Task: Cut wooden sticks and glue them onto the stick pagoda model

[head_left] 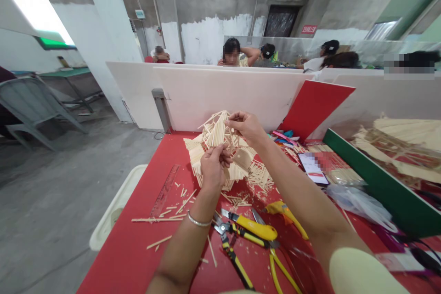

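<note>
A model of thin wooden sticks is set on the red table, in front of the white partition, and both hands are brought to its peaked section. By the left hand, marked at the wrist by a silver bracelet, the lower edge of that section is met from the near side; its fingers are curled, with the sticks rising just beyond the fingertips. By the right hand, the upper right side is reached, just below the peak; its thumb and forefinger are drawn close together there, with the peak just to the left of their tips. Whether a stick is pinched by either hand cannot be told at this size.

Below and around the hands, the flat fanned panels of the model are spread over the table. Loose short sticks are heaped just beside it on the right, and a clear ruler is laid to the left. Nearer the front, black-and-yellow pliers, a yellow-handled knife, yellow-handled pliers and a yellow glue gun are placed between the forearms.
</note>
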The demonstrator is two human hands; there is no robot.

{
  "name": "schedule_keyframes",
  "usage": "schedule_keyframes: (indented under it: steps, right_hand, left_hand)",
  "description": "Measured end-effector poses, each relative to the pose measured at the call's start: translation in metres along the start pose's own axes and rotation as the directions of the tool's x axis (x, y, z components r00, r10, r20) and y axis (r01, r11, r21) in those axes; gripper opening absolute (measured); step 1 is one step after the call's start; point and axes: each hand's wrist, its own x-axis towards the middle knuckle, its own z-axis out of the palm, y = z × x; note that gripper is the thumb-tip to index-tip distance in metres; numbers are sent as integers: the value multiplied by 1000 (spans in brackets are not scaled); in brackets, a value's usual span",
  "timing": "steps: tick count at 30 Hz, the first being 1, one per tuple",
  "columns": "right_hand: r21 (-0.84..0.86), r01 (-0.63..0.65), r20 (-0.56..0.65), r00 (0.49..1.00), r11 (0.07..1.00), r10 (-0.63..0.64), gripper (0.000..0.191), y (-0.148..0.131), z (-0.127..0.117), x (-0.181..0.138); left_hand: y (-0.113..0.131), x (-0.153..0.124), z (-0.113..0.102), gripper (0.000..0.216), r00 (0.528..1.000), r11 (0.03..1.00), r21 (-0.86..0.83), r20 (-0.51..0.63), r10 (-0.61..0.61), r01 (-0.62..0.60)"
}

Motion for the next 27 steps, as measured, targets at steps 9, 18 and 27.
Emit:
schedule_keyframes:
  steps: [9, 18, 27]
  right_hand:
    - [19, -45, -2, 999, 999, 46, 36, 0, -1, 6]
    - [-6, -79, -18, 997, 997, 79, 40, -4, 1, 5]
    - [-21, -75, -17, 997, 997, 75, 38, -5, 1, 5]
  left_hand:
    - [-1, 0, 0, 25, 1000, 1000, -1, -3, 3, -3]
    - [0, 0, -1, 25, 1000, 1000, -11, -5, -13, 13]
    - [-1, 1, -1, 28, 1000, 999, -41, 12, -26, 27]
